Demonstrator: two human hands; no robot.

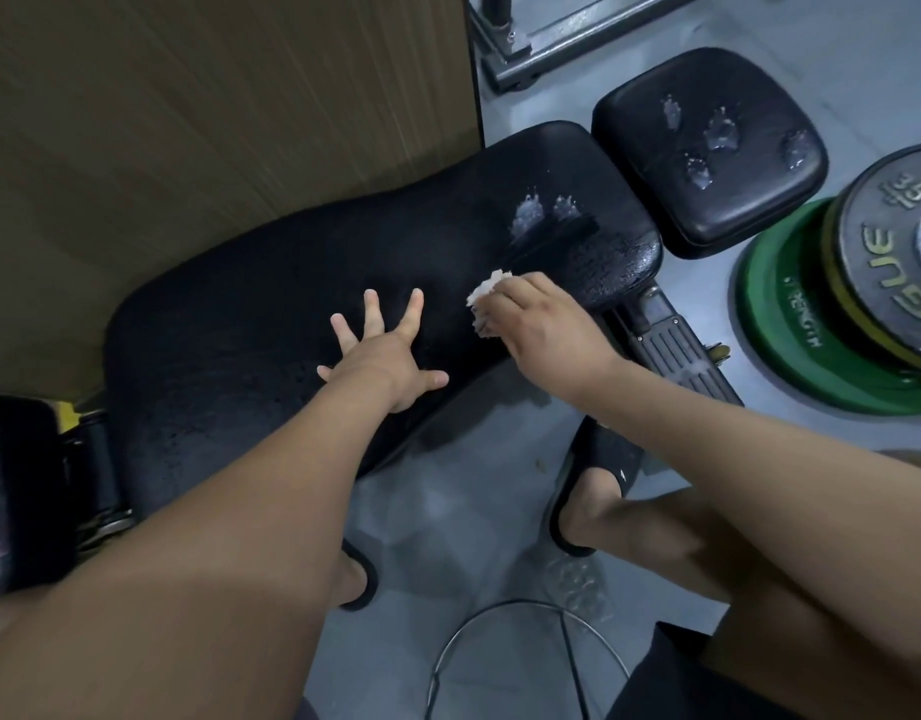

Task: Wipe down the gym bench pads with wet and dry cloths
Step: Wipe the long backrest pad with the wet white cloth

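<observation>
Nearest the camera, a thin metal ring point(500, 605) curves over the grey tiled floor point(448, 511) between the person's legs. Just beyond it, both feet sit in black slippers point(606, 459), the right one close under the bench edge.

Both forearms reach forward onto the long black back pad point(250, 304), which lies across the middle of the view. The left hand point(383, 356) rests flat on the pad, fingers straight and spread wide, holding nothing. The right hand point(546, 330) is just beside it, near the pad's right end, its fingers curled around a crumpled white cloth point(483, 299) that is pressed against the pad surface; whether the cloth is wet or dry is hard to tell from this angle. Beyond the cloth, two white foamy blobs point(531, 214) sit on the pad beside a smeared streak.

A ribbed metal bracket point(674, 348) of the bench frame shows below the pad's right end. Farther right stands the smaller black seat pad point(749, 200), apart from the long pad and dotted with several wet blobs point(720, 135). To its right, a grey weight plate point(884, 283) lies on a green plate point(791, 330). At the far left a brown wood panel point(188, 122) rises behind the bench, and a grey steel frame point(562, 36) crosses the top.
</observation>
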